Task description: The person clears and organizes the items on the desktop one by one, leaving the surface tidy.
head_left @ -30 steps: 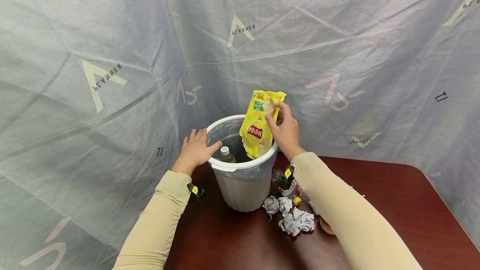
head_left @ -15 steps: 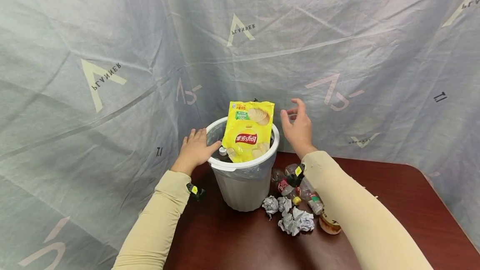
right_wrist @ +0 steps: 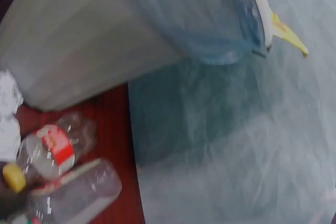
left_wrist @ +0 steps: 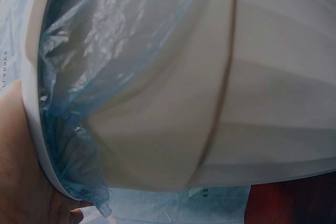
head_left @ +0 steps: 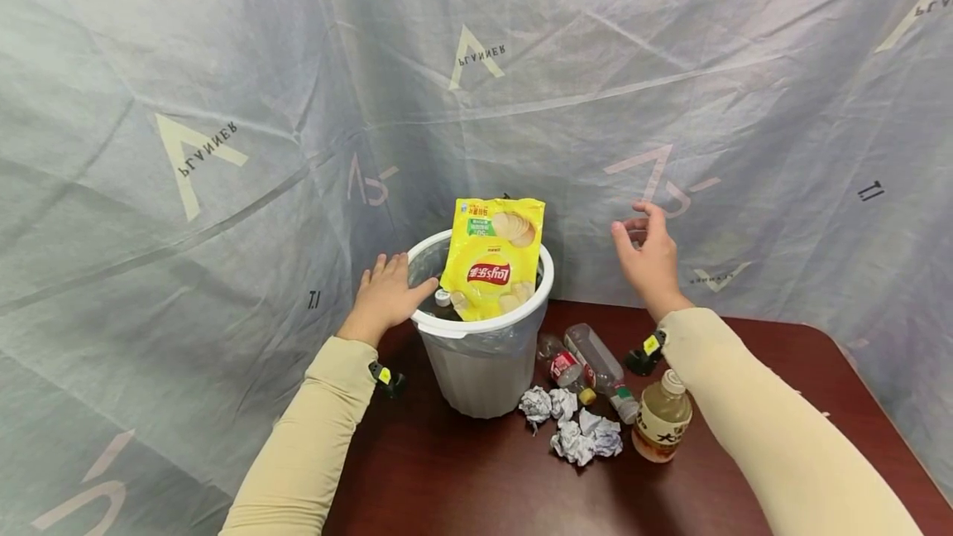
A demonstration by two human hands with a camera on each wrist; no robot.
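A white trash can (head_left: pixel 480 383) with a clear liner stands on the dark red table. Across its mouth leans a yellow chip bag (head_left: pixel 491 259), its upper part above the rim. A bottle's white cap (head_left: pixel 442 299) shows inside, left of the bag. My left hand (head_left: pixel 387 296) rests on the can's left rim, fingers straight and spread, thumb reaching over the opening. In the left wrist view, the liner (left_wrist: pixel 115 40) hangs over the outer wall beside that hand. My right hand (head_left: pixel 649 259) is in the air right of the can, fingers loosely bent, holding nothing.
Right of the can lie two clear plastic bottles, one with a red label (head_left: pixel 566 369), the other with a green band (head_left: pixel 596 362). Several crumpled paper balls (head_left: pixel 577 433) sit in front of them. A capped tea bottle (head_left: pixel 663 420) stands upright farther right. Grey cloth (head_left: pixel 566 106) hangs behind.
My right hand has let go of the chip bag and moved away to the right. The bag now leans in the can's mouth, and the tea bottle is uncovered. My left hand stays at the rim.
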